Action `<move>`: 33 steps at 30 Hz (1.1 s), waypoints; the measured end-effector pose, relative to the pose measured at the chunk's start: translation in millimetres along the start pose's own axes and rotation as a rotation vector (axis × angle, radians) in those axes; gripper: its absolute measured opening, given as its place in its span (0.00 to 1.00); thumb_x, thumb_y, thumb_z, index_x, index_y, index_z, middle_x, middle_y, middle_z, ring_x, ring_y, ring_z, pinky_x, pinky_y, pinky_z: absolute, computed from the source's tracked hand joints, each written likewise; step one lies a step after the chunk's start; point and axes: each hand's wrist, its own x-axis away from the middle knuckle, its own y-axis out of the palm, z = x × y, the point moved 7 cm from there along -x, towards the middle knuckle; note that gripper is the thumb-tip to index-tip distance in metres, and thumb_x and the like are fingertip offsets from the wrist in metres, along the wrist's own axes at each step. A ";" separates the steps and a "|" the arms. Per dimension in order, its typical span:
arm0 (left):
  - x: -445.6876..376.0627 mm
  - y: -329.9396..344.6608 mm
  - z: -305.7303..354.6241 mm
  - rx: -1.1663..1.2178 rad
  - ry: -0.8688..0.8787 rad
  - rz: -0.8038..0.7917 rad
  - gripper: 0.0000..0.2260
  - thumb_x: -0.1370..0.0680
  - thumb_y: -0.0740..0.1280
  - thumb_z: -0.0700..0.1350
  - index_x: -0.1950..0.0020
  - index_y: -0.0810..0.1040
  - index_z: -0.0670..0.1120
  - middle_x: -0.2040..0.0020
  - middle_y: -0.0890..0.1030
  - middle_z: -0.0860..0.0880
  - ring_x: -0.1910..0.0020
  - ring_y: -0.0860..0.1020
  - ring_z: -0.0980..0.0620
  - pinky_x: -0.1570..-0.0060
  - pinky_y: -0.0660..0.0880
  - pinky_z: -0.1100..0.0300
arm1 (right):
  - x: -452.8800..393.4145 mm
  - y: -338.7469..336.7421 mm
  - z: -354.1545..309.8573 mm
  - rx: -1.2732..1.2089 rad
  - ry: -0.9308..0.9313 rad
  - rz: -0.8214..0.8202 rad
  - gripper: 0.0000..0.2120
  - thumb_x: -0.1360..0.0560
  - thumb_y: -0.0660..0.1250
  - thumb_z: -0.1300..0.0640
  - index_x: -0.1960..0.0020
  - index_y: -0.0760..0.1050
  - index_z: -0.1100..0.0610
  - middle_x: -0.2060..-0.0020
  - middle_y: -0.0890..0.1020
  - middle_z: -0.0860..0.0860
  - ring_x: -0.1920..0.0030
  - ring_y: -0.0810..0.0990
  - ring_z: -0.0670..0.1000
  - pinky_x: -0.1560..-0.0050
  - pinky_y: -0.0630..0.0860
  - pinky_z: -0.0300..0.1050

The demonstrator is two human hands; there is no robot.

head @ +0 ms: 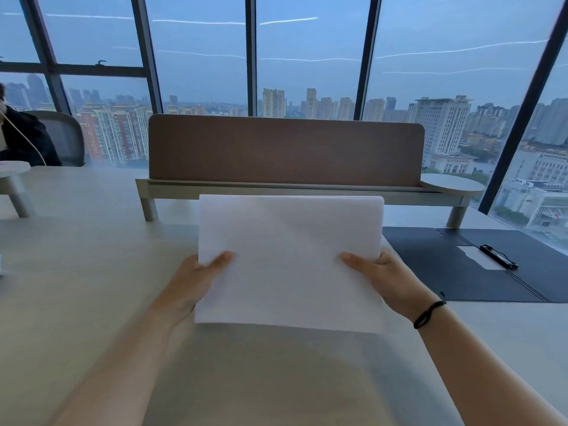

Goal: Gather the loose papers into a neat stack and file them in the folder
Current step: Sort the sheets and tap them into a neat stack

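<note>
The stack of papers [290, 259] is up off the tabletop [76, 272], held in front of the person with its sheets squared together, the top edge looking thick and slightly fuzzy where many pages line up. The left hand [196, 281] pinches the left edge, thumb on the near face and the other fingers hidden behind; the right hand [387, 278] does the same on the right edge, a black band [428, 313] around its wrist. Both grips are closed on the paper. This load looks light but floppy, I'd say: sheets bend and slide against each other, so a firm pinch on both side edges, low down as here, should keep them aligned, and a tap of the bottom edge on the tabletop would likely true them up. Off to the right the dark folder [455, 272] lies open and flat, well apart from the stack, a black clip [498, 256] lying on a pale label inside it. Beyond, a brown desk screen [285, 149] stands on a low shelf before the windows.
</note>
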 end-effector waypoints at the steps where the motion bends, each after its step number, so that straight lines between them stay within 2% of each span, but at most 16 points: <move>1: 1.0 -1.0 -0.1 0.055 -0.034 -0.041 0.26 0.36 0.80 0.61 0.49 0.85 0.43 0.50 0.88 0.43 0.54 0.87 0.46 0.58 0.82 0.55 | 0.9 0.0 -2.3 -0.033 0.009 -0.012 0.07 0.22 0.70 0.58 0.51 0.88 0.51 0.47 0.88 0.58 0.47 0.87 0.62 0.43 0.82 0.60; 2: 2.6 -0.8 -0.7 0.115 -0.071 -0.085 0.27 0.36 0.79 0.60 0.47 0.85 0.42 0.49 0.88 0.43 0.53 0.87 0.45 0.55 0.83 0.53 | 1.8 -0.1 -2.8 -0.074 0.025 -0.022 0.09 0.22 0.69 0.59 0.52 0.88 0.50 0.46 0.87 0.58 0.48 0.87 0.61 0.44 0.82 0.60; 3: 6.2 0.5 0.2 0.174 -0.109 -0.122 0.22 0.31 0.76 0.56 0.45 0.84 0.42 0.49 0.87 0.42 0.53 0.87 0.44 0.56 0.83 0.51 | 3.0 -0.5 -1.7 -0.112 0.052 -0.033 0.09 0.22 0.69 0.59 0.51 0.88 0.50 0.46 0.87 0.58 0.48 0.87 0.61 0.44 0.82 0.59; 5: 10.6 2.3 -0.2 0.245 -0.160 -0.149 0.13 0.24 0.69 0.47 0.44 0.83 0.41 0.48 0.87 0.40 0.55 0.87 0.43 0.59 0.84 0.51 | 6.1 0.9 6.5 -0.174 0.136 -0.051 0.10 0.25 0.70 0.58 0.45 0.86 0.55 0.45 0.87 0.59 0.48 0.87 0.62 0.46 0.82 0.58; 6: 13.1 2.9 -0.6 0.265 -0.175 -0.148 0.11 0.22 0.67 0.45 0.44 0.83 0.41 0.48 0.87 0.40 0.55 0.87 0.42 0.59 0.84 0.51 | 8.4 1.8 12.4 -0.194 0.182 -0.051 0.14 0.27 0.71 0.58 0.42 0.84 0.58 0.44 0.87 0.60 0.48 0.87 0.62 0.48 0.83 0.57; 8: 16.5 3.1 -3.1 0.314 -0.190 -0.147 0.13 0.25 0.68 0.44 0.44 0.82 0.40 0.48 0.87 0.39 0.56 0.87 0.41 0.57 0.84 0.50 | 15.1 6.5 21.5 -0.217 0.255 -0.067 0.20 0.29 0.72 0.58 0.38 0.80 0.62 0.45 0.86 0.61 0.50 0.87 0.62 0.54 0.85 0.55; 11: 22.6 2.3 -4.0 0.392 -0.215 -0.161 0.17 0.28 0.69 0.44 0.41 0.81 0.39 0.46 0.86 0.37 0.54 0.86 0.39 0.53 0.84 0.45 | 24.0 11.8 26.2 -0.251 0.281 -0.062 0.20 0.28 0.71 0.58 0.37 0.79 0.61 0.45 0.87 0.61 0.52 0.88 0.62 0.55 0.85 0.55; 13: 26.5 1.6 -3.8 0.435 -0.233 -0.187 0.17 0.27 0.67 0.43 0.41 0.81 0.37 0.45 0.85 0.36 0.54 0.86 0.40 0.54 0.84 0.46 | 29.1 13.7 25.4 -0.289 0.283 -0.059 0.20 0.28 0.71 0.56 0.38 0.79 0.60 0.47 0.87 0.61 0.53 0.88 0.61 0.58 0.85 0.54; 16: 33.7 0.8 -5.1 0.473 -0.275 -0.219 0.17 0.27 0.68 0.43 0.41 0.81 0.36 0.44 0.85 0.36 0.54 0.87 0.41 0.54 0.84 0.48 | 38.1 20.6 18.2 -0.346 0.286 -0.101 0.20 0.32 0.78 0.54 0.42 0.84 0.60 0.46 0.87 0.62 0.53 0.88 0.62 0.58 0.85 0.54; 19: 42.8 1.5 -3.4 0.511 -0.286 -0.242 0.22 0.31 0.75 0.45 0.40 0.82 0.35 0.43 0.85 0.36 0.53 0.87 0.40 0.56 0.84 0.47 | 47.5 24.1 16.1 -0.337 0.323 -0.089 0.15 0.29 0.72 0.55 0.45 0.84 0.60 0.49 0.87 0.61 0.55 0.88 0.60 0.56 0.86 0.54; 20: 45.4 2.1 -2.6 0.514 -0.284 -0.245 0.21 0.29 0.73 0.45 0.40 0.81 0.36 0.44 0.85 0.37 0.53 0.87 0.41 0.58 0.85 0.48 | 51.0 24.5 16.9 -0.323 0.334 -0.076 0.15 0.28 0.70 0.55 0.43 0.83 0.60 0.49 0.87 0.60 0.55 0.88 0.60 0.56 0.86 0.54; 22: 51.6 4.2 0.0 0.508 -0.290 -0.253 0.15 0.24 0.67 0.43 0.40 0.80 0.37 0.46 0.86 0.38 0.55 0.87 0.41 0.58 0.85 0.48 | 57.2 22.6 20.9 -0.290 0.347 -0.067 0.16 0.26 0.70 0.57 0.40 0.80 0.60 0.48 0.87 0.60 0.53 0.88 0.60 0.56 0.86 0.54; 24: 59.2 6.2 4.7 0.483 -0.297 -0.252 0.13 0.21 0.64 0.43 0.40 0.80 0.38 0.47 0.86 0.38 0.55 0.87 0.41 0.56 0.84 0.47 | 64.6 20.4 19.8 -0.255 0.336 -0.067 0.19 0.26 0.72 0.57 0.37 0.79 0.61 0.46 0.87 0.61 0.52 0.88 0.61 0.56 0.85 0.53; 27: 63.4 10.5 8.9 0.435 -0.289 -0.253 0.14 0.22 0.66 0.45 0.40 0.81 0.38 0.46 0.86 0.38 0.55 0.87 0.41 0.57 0.85 0.49 | 70.8 8.7 17.4 -0.177 0.311 -0.048 0.22 0.29 0.73 0.56 0.37 0.78 0.62 0.45 0.86 0.61 0.51 0.87 0.61 0.53 0.85 0.55; 30: 59.5 25.1 11.1 0.269 -0.321 -0.246 0.14 0.20 0.67 0.48 0.43 0.83 0.39 0.49 0.87 0.40 0.58 0.87 0.43 0.60 0.84 0.52 | 77.0 -11.9 17.8 -0.129 0.254 -0.040 0.19 0.25 0.71 0.58 0.35 0.78 0.61 0.42 0.86 0.61 0.45 0.86 0.63 0.41 0.81 0.61; 33: 48.1 57.4 12.8 0.103 -0.330 -0.278 0.15 0.22 0.70 0.47 0.40 0.82 0.39 0.45 0.86 0.39 0.54 0.86 0.42 0.57 0.84 0.51 | 85.6 -45.0 19.8 -0.104 0.185 -0.008 0.17 0.25 0.70 0.59 0.36 0.78 0.60 0.43 0.86 0.59 0.45 0.86 0.61 0.45 0.83 0.57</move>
